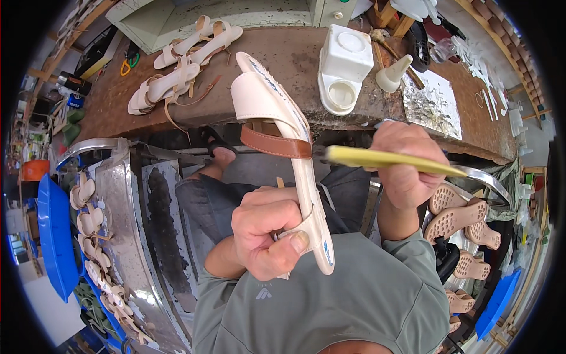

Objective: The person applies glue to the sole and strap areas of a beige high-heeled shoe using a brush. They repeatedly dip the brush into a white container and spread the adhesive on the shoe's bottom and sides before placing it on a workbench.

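My left hand (267, 236) is closed around the heel end of a cream sandal upper (259, 97), which is held up on edge over my lap. A brown stitched strap (275, 141) crosses its middle, and the broad toe band points away toward the bench. To the right, my right hand (407, 165) grips a long flat yellow tool (377, 158), smeared by motion. Its left tip is apart from the sandal, and its exact kind does not show.
A white container with a round cup (345, 71) and a white nozzle bottle (393, 74) stand on the brown bench (265, 44). Finished-looking sandals (171, 82) lie at its left. Racks hold sandal uppers (91, 221) on my left and tan soles (457, 221) on my right.
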Motion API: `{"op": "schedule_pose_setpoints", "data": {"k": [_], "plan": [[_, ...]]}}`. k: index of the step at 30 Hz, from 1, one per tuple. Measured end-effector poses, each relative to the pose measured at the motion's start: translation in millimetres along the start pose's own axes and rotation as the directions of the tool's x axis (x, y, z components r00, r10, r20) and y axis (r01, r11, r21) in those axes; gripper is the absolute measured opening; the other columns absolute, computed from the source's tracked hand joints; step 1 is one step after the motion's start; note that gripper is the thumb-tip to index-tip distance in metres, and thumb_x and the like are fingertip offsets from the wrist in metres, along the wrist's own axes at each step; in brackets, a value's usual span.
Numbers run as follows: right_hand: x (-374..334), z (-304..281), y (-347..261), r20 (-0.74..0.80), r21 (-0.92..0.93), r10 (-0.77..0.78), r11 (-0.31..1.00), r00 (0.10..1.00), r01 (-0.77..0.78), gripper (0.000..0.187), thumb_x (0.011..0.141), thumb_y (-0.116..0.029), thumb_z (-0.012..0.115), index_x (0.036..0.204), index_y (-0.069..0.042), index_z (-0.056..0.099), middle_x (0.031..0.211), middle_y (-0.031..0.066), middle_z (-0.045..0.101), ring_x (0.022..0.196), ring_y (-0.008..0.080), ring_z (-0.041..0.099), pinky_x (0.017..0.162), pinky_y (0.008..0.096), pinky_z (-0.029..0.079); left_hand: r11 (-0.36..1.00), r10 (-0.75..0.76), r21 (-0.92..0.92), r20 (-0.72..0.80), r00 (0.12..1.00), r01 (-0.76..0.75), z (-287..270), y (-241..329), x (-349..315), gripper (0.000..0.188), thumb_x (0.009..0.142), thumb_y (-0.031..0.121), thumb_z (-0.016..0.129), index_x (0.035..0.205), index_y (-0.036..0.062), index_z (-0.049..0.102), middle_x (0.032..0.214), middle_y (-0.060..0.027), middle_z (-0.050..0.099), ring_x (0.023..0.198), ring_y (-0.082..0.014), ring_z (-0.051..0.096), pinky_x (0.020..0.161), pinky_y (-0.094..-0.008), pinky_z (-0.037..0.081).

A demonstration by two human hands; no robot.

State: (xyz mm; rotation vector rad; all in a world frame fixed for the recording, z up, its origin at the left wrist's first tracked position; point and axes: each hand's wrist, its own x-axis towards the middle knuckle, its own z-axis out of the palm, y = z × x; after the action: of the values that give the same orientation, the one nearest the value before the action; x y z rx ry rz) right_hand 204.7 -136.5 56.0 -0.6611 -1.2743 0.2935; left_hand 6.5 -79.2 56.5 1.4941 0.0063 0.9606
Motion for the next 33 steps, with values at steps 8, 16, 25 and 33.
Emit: {"op": "schedule_pose_setpoints", "data": {"k": [8, 16, 25, 33], "plan": [[-30, 12, -9, 0.149, 0.174, 0.066, 0.98, 0.987, -0.092, 0.019, 0.067, -0.005, 0.076, 0.081, 0.003, 0.067, 0.075, 0.0141, 0.066, 0.064, 0.0248, 0.064, 0.053, 0.0322, 0.049, 0.996, 0.013, -0.081, -0.107, 0.994, -0.022, -7, -11, -10, 0.023, 0.074, 0.014, 0.054, 0.058, -0.002, 0.047, 0.06, -0.0141, 0.057, 0.047, -0.018, 0.049, 0.045, -0.0299, 0.037], [14, 8, -2, 0.14, 0.277, 0.6, 0.74, 0.788, -0.613, 0.018, 0.078, -0.012, 0.068, 0.089, 0.002, 0.067, 0.073, 0.0104, 0.065, 0.056, 0.0151, 0.059, 0.051, 0.0245, 0.046, 0.917, -0.059, -0.4, -0.155, 0.986, -0.008, -1, -21, -23, 0.028, 0.065, 0.02, 0.058, 0.05, -0.0026, 0.052, 0.064, -0.0163, 0.062, 0.056, -0.0246, 0.057, 0.058, -0.0329, 0.045], [12, 2, -12, 0.302, -0.047, -0.003, 0.999, 0.953, 0.018, 0.017, 0.073, -0.003, 0.07, 0.087, 0.003, 0.065, 0.08, 0.0102, 0.065, 0.061, 0.0132, 0.059, 0.052, 0.0236, 0.047, 0.842, 0.158, -0.522, -0.008, 0.987, -0.139, -24, -36, -28, 0.016, 0.064, 0.014, 0.057, 0.07, -0.0009, 0.06, 0.104, -0.0264, 0.059, 0.094, -0.0393, 0.059, 0.084, -0.0476, 0.047], [-11, -12, -24, 0.434, 0.134, 0.617, 0.676, 0.657, -0.724, 0.021, 0.09, -0.019, 0.055, 0.086, 0.001, 0.061, 0.074, 0.0068, 0.062, 0.068, 0.0109, 0.059, 0.057, 0.0247, 0.047, 0.862, 0.246, -0.451, -0.029, 0.969, -0.232, -16, -15, -16, 0.019, 0.069, 0.014, 0.056, 0.078, -0.001, 0.062, 0.112, -0.0296, 0.056, 0.097, -0.0441, 0.058, 0.088, -0.0537, 0.045]]}}
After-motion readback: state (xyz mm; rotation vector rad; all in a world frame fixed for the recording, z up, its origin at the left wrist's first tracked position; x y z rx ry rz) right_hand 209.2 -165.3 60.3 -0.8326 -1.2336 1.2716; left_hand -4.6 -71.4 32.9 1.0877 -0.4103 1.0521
